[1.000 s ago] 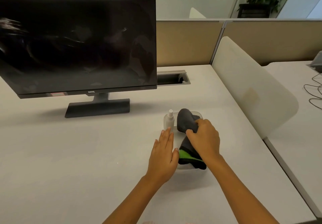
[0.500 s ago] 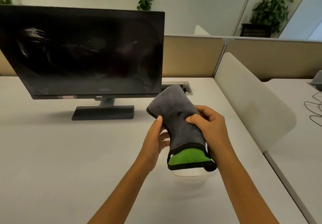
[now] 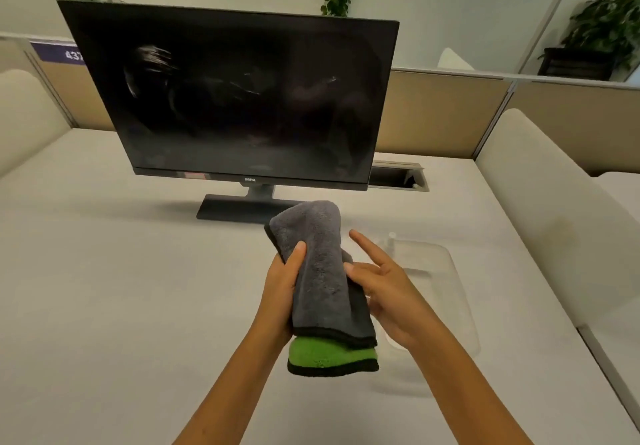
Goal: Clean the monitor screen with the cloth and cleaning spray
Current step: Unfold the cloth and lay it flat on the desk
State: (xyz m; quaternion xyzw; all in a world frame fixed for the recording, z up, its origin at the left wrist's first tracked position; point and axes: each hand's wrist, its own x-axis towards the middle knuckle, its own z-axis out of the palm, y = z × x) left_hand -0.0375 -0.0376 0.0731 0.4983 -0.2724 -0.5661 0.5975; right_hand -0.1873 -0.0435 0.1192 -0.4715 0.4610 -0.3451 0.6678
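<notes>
A black monitor with a smeared dark screen stands on its base at the back of the white desk. In front of it I hold a folded grey cloth with a green underside above the desk. My left hand grips the cloth's left edge, thumb on top. My right hand rests against the cloth's right side with its fingers spread. The tip of the small white spray bottle shows just beyond my right hand, inside a clear plastic tray.
A cable hatch is set in the desk behind the monitor's right corner. Beige partitions close the back. White rounded dividers stand at right and left. Potted plants sit beyond the partitions.
The cloth was lifted out of the tray and passed into my left hand; my right hand's fingers have opened off it. My view has shifted right and up.
</notes>
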